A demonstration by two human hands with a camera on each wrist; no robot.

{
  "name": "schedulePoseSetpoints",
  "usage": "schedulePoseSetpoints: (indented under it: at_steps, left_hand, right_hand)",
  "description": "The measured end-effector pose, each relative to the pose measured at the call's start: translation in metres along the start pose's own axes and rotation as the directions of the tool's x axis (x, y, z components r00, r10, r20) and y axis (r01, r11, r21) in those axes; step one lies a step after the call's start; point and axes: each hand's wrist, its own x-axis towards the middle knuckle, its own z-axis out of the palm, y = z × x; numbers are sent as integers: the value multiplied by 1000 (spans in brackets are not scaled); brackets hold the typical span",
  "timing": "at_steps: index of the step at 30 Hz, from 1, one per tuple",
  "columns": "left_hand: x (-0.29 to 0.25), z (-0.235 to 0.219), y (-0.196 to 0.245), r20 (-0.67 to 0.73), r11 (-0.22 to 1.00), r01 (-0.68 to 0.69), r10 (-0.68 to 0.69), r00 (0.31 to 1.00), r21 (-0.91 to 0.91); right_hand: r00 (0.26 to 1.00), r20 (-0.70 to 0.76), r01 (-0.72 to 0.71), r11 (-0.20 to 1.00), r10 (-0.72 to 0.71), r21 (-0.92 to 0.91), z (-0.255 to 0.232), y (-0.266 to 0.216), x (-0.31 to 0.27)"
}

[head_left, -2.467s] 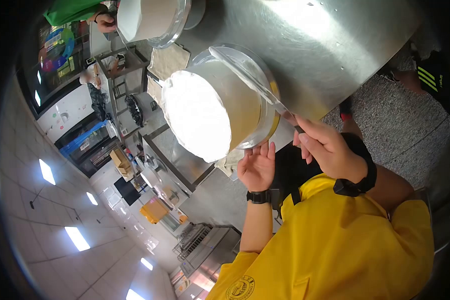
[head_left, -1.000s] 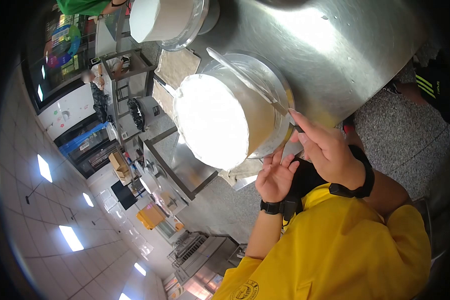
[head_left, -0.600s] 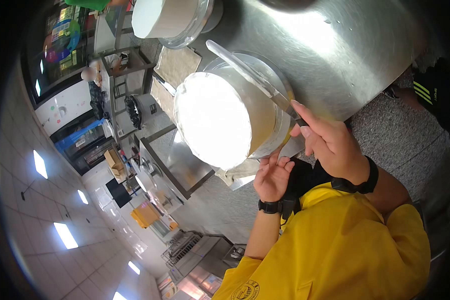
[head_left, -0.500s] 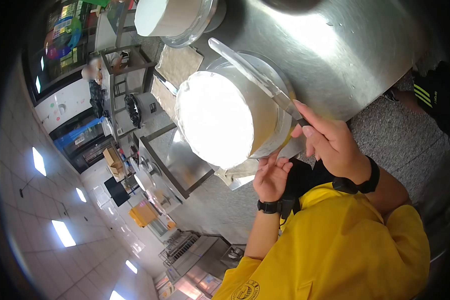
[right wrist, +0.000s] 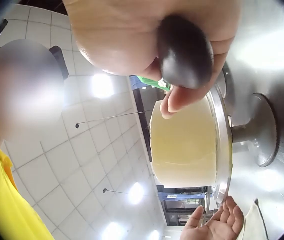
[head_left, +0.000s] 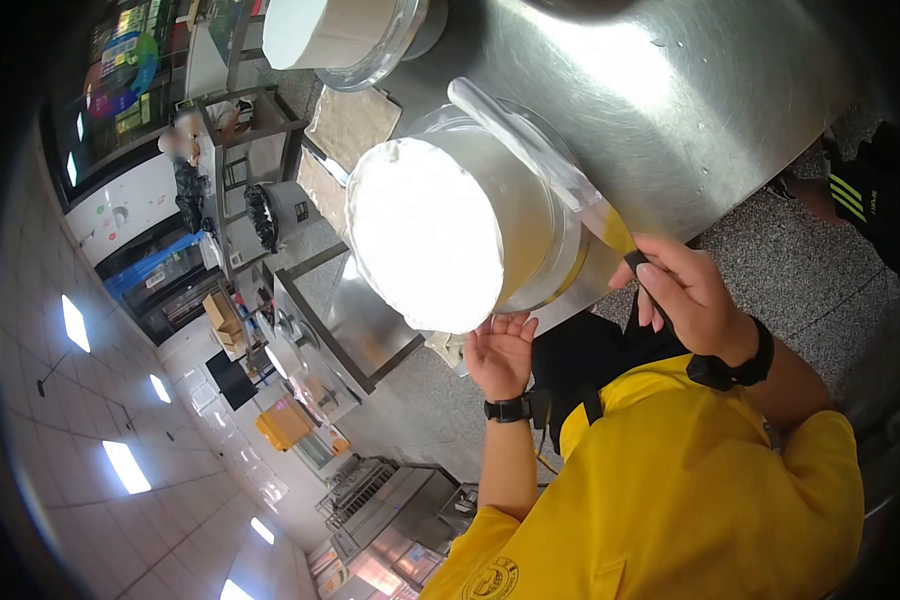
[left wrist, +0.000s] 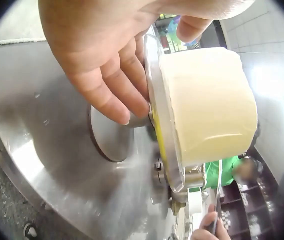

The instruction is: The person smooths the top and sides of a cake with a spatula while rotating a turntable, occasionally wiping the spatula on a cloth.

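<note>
A tall round cake coated in white cream (head_left: 425, 235) sits on a turntable (left wrist: 164, 130) with a clear board and metal stand. The right hand (head_left: 695, 295) grips the dark handle of a long spatula (head_left: 520, 140), whose cream-smeared blade lies along the cake's far side in the head view. Palm up, the left hand (head_left: 500, 360) has its fingers at the turntable's near edge, loosely extended; in the left wrist view that hand (left wrist: 112, 65) reaches under the rim beside the stand. The black handle end (right wrist: 184, 52) shows inside the right palm.
Another white cake (head_left: 310, 35) stands on its own turntable at the top of the head view. Beige cloths (head_left: 350, 130) lie on the steel table (head_left: 710, 90) beyond the first cake. A person in black shorts (head_left: 865, 195) is at the right.
The right hand has shifted right and slightly down, and the spatula blade with it. The left hand has moved left along the turntable edge, its fingers less bent.
</note>
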Motion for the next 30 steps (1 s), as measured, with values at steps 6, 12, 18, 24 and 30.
schedulePoseSetpoints:
  at_steps: [6, 12, 18, 24, 30]
  left_hand:
    - [7, -2, 13, -56, 996, -85, 86, 995, 31]
    - [11, 14, 27, -218, 985, -170, 168, 961, 11]
    - [0, 1, 18, -40, 995, -37, 33, 999, -94]
    - [4, -9, 19, -77, 983, -148, 140, 987, -109]
    - [14, -14, 22, -56, 979, -155, 149, 987, -133]
  right_hand:
    - [996, -36, 75, 970, -86, -232, -17, -6, -11]
    - [981, -74, 104, 809, -179, -578, -40, -56, -4]
    - [924, 99, 248, 383, -369, -890, -57, -122, 10]
    - [918, 206, 268, 149, -338, -952, -61, -168, 16]
    - [932, 221, 294, 241, -288, -925, -54, -173, 13]
